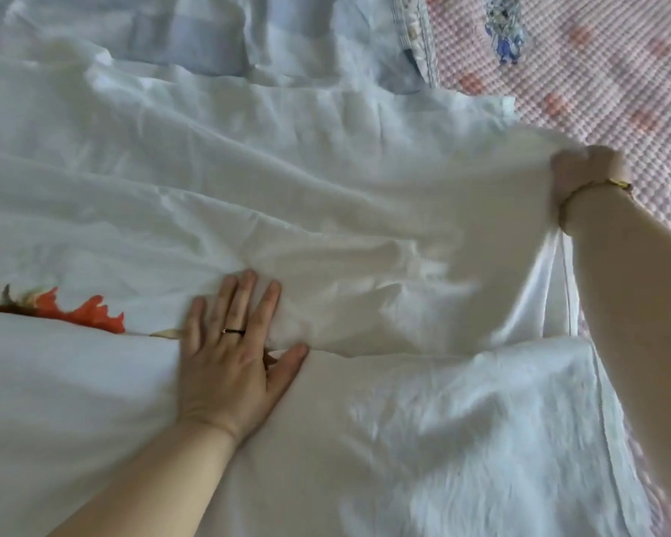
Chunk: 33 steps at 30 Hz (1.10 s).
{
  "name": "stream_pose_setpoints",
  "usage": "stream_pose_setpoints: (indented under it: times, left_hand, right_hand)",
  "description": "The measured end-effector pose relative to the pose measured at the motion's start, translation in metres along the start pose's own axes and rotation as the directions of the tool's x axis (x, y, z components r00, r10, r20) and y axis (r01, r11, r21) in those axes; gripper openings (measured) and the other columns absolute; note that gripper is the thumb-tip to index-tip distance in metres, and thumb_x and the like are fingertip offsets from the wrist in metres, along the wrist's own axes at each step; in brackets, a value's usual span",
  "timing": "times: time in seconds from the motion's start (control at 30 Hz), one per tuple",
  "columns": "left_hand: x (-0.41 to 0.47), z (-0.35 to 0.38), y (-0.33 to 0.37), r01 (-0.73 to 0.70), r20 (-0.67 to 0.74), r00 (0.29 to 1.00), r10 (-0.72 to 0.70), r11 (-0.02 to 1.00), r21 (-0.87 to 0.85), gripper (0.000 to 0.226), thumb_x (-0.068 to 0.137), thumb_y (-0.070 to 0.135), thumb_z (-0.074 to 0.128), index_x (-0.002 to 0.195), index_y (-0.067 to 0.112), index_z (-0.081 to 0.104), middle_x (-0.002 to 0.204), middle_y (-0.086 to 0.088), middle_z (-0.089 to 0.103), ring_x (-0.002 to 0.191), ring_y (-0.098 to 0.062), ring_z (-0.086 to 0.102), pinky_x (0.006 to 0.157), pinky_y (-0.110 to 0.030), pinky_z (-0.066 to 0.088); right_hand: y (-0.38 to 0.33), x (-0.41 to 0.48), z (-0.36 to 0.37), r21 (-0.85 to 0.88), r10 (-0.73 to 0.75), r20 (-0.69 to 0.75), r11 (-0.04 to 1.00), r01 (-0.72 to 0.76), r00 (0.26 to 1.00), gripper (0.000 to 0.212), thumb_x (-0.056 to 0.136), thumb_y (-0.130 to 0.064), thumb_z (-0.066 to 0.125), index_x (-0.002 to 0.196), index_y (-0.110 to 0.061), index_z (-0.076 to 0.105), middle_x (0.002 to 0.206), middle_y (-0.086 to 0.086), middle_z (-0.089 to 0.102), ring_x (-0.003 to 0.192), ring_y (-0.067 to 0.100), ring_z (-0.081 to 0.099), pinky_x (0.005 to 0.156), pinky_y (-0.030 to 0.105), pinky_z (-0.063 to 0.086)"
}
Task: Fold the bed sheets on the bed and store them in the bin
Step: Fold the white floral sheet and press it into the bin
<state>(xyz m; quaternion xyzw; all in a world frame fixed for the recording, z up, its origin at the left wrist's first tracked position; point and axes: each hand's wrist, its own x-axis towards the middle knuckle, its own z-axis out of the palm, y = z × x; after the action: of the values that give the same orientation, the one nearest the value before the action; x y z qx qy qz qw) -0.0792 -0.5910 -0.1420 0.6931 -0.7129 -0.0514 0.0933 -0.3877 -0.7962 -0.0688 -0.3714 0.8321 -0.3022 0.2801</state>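
Note:
A wrinkled white bed sheet (pixel 326 195) covers most of the bed. An orange flower print shows at its left edge. My left hand (pixel 233 354) lies flat on the sheet with fingers spread, pressing along a fold line. My right hand (pixel 585 168) is at the right side, closed on the sheet's edge and lifting it slightly off the bed. A bracelet sits on that wrist. Its fingers are mostly hidden by cloth. No bin is in view.
A pink quilted mattress cover (pixel 597 71) is exposed at the upper right and along the right side. A pale blue checked cloth (pixel 194 36) lies bunched at the top, with a patterned pillow edge (pixel 419 36) beside it.

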Motion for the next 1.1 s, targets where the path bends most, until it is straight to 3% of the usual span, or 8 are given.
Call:
stream_pose_setpoints:
  times: [0.1, 0.23, 0.4, 0.6, 0.77, 0.87, 0.97, 1.1]
  left_hand:
    - [0.000, 0.001, -0.001, -0.005, -0.014, 1.000, 0.005, 1.000, 0.011, 0.069, 0.091, 0.062, 0.006, 0.134, 0.015, 0.033, 0.137, -0.017, 0.047, 0.129, -0.025, 0.028, 0.112, -0.030, 0.000]
    - [0.000, 0.002, -0.001, -0.017, -0.053, 0.998, 0.018, 1.000, 0.019, 0.068, 0.092, 0.061, 0.006, 0.134, 0.015, 0.034, 0.136, -0.018, 0.048, 0.128, -0.026, 0.029, 0.112, -0.030, 0.000]
    - [0.001, -0.005, 0.003, 0.014, -0.055, 0.998, -0.013, 1.000, 0.014, 0.062, 0.095, 0.055, 0.006, 0.132, 0.016, 0.035, 0.133, -0.017, 0.051, 0.126, -0.026, 0.031, 0.108, -0.033, 0.004]
    - [-0.004, -0.017, 0.001, -0.033, -0.100, 0.994, 0.035, 0.999, 0.020, 0.051, 0.084, 0.035, 0.036, 0.118, 0.007, 0.062, 0.121, -0.019, 0.061, 0.110, -0.036, 0.059, 0.097, -0.042, 0.023]
    - [-0.014, -0.049, -0.025, -0.148, -0.172, 0.976, 0.130, 0.984, -0.096, 0.036, 0.078, 0.038, 0.046, 0.077, 0.010, 0.070, 0.077, -0.008, 0.067, 0.070, -0.030, 0.065, 0.076, -0.032, 0.032]
    - [-0.024, -0.072, -0.088, -0.086, -0.191, 0.977, 0.098, 0.994, 0.069, 0.041, 0.075, 0.044, 0.044, 0.065, 0.012, 0.068, 0.064, -0.007, 0.066, 0.064, -0.028, 0.065, 0.072, -0.033, 0.029]
    - [-0.027, -0.086, -0.155, 0.065, -0.156, 0.987, -0.037, 0.982, 0.178, 0.052, 0.074, 0.050, 0.040, 0.070, 0.005, 0.067, 0.072, -0.017, 0.068, 0.070, -0.035, 0.065, 0.076, -0.037, 0.027]
    - [-0.064, -0.104, -0.216, 0.384, -0.065, 0.923, -0.379, 0.918, 0.100, 0.059, 0.088, 0.050, 0.040, 0.134, 0.014, 0.047, 0.143, -0.016, 0.039, 0.133, -0.033, 0.033, 0.107, -0.036, 0.007]
  right_hand:
    - [0.005, -0.009, -0.004, 0.010, -0.093, -0.222, 0.995, 0.097, 0.971, 0.018, 0.084, -0.012, 0.035, 0.096, -0.023, 0.041, 0.086, -0.005, 0.050, 0.102, 0.023, 0.054, 0.080, 0.033, 0.046]
    - [0.007, -0.071, 0.001, -0.280, -0.382, -0.179, 0.903, 0.325, 0.907, 0.056, 0.085, -0.018, 0.043, 0.139, -0.010, 0.030, 0.142, 0.011, 0.035, 0.133, 0.026, 0.031, 0.111, 0.034, 0.020]
    - [0.061, -0.249, 0.047, -0.245, -0.768, 0.130, 0.588, 0.771, 0.627, 0.044, 0.079, -0.030, 0.042, 0.120, -0.012, 0.047, 0.125, 0.015, 0.057, 0.122, 0.026, 0.043, 0.105, 0.038, 0.028]
    - [0.095, -0.267, 0.074, -0.408, -0.738, 0.159, 0.556, 0.724, 0.656, 0.030, 0.079, -0.034, 0.041, 0.104, -0.018, 0.047, 0.100, 0.011, 0.067, 0.105, 0.023, 0.044, 0.103, 0.037, 0.020]
    - [0.060, -0.248, 0.056, -0.564, -0.834, 0.157, 0.363, 0.741, 0.529, 0.036, 0.077, -0.037, 0.040, 0.052, -0.012, 0.049, 0.042, 0.004, 0.053, 0.045, 0.023, 0.057, 0.063, 0.032, 0.024]
    - [0.039, -0.234, 0.056, -0.565, -0.806, 0.164, 0.396, 0.724, 0.569, 0.044, 0.080, -0.035, 0.037, 0.048, -0.008, 0.049, 0.038, 0.009, 0.051, 0.041, 0.025, 0.057, 0.061, 0.033, 0.028]
    - [0.038, -0.234, 0.063, -0.642, -0.541, 0.336, 0.468, 0.608, 0.771, 0.051, 0.092, -0.042, 0.029, 0.080, -0.005, 0.063, 0.080, 0.015, 0.069, 0.086, 0.029, 0.064, 0.078, 0.033, 0.023]
    - [0.023, -0.249, 0.065, -0.775, -0.418, 0.387, 0.336, 0.535, 0.822, 0.034, 0.098, -0.025, 0.027, 0.122, -0.009, 0.044, 0.129, 0.014, 0.048, 0.125, 0.028, 0.036, 0.105, 0.034, 0.010]
